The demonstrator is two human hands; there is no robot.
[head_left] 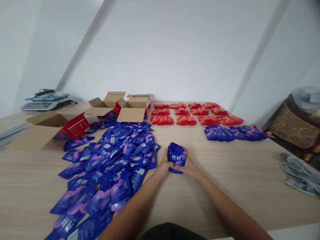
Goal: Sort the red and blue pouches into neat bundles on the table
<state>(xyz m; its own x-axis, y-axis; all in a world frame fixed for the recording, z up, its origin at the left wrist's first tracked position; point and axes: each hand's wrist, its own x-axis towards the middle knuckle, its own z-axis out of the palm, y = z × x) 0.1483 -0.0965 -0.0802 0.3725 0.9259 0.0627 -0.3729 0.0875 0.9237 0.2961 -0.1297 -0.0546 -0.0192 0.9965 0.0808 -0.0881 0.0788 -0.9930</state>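
Observation:
Between my two hands is a stack of blue pouches [177, 155] with pale print and a pink pattern, held just above the table or resting on it; I cannot tell which. My left hand [164, 164] grips its left side, thumb across the front. On the right side my right hand [190, 166] is closed round it in the same way. To the left spreads a large loose heap of blue pouches [120, 156]. Overlapping bundles of blue pouches [220, 133] lie at the right, in front of rows of red packet bundles [183, 120].
Open cartons stand behind the heap: a red one [76, 127] at left and a brown-flapped one [133, 113] farther back. A scale-like device [47, 104] sits far left. Grey cloth [301, 175] lies by the right edge, near a patterned chair [295, 126].

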